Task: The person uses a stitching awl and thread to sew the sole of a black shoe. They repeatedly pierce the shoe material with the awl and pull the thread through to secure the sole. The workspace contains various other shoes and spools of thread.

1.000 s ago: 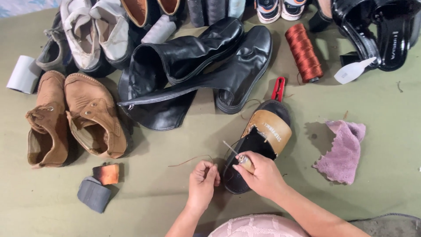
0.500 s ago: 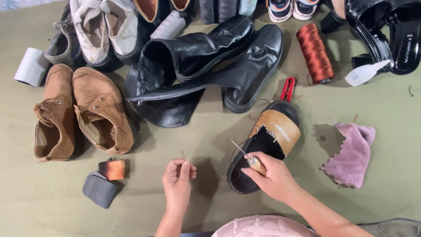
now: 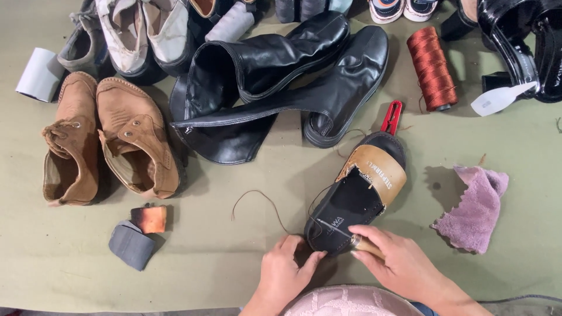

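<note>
Nearest the camera, a pale pink textured rounded edge (image 3: 345, 301) shows at bottom centre, what it is not clear. Just above it, left hand (image 3: 285, 274), fingers curled, thumb and fingertips pressed against the heel end of a black slip-on sandal with a tan leather strap (image 3: 357, 199). Right hand (image 3: 398, 263) closed around a wooden-handled awl with a thin metal needle (image 3: 342, 232); needle tip lies over the black insole. A thin brown thread (image 3: 257, 202) loops from the sandal's heel out onto the surface to the left.

Sandal lies tilted, toe pointing up-right, sole down, centre-right of the table. Strap edge looks ragged, small stitch holes along it.

Surface: olive-green cloth-like table covering (image 3: 234, 269), creased. Left, a grey folded scrap with an orange-brown block (image 3: 140, 234). Right, a crumpled lilac towel rag (image 3: 477, 208). Further: a pair of tan suede lace-up shoes (image 3: 111, 140), a pair of black leather boots lying flat (image 3: 281, 82), a red clip (image 3: 392, 116) touching the sandal's toe, a rust-red thread spool (image 3: 432, 67). Along the far edge more shoes, partly cropped.
</note>
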